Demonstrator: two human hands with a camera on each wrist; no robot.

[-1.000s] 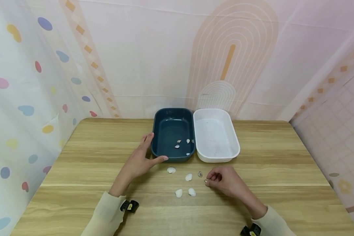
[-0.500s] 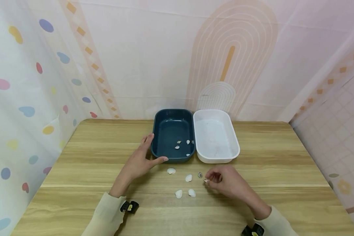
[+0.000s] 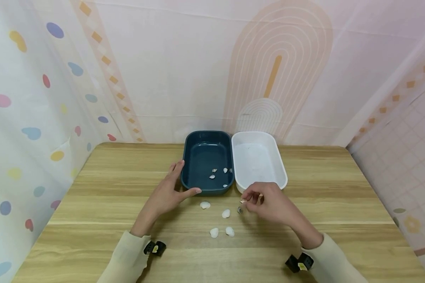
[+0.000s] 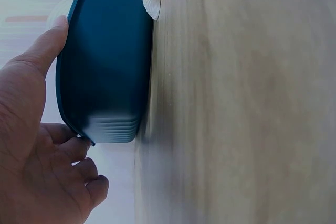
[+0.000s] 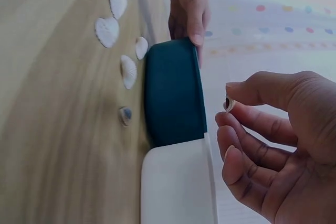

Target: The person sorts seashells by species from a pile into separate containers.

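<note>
Now the right hand [image 3: 265,204] pinches a small shell [image 5: 229,103] between thumb and forefinger, just above the tabletop [image 3: 340,204] near the white tray [image 3: 281,173]. Left hand [image 3: 168,192], fingers straight, braces the dark tray [image 3: 189,157]. Keep the pinch light; clear the rim before releasing.

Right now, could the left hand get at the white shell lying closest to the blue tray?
Probably yes. The left hand rests against the blue tray, and the white shell lies on open table just beside its thumb, with nothing between.
</note>
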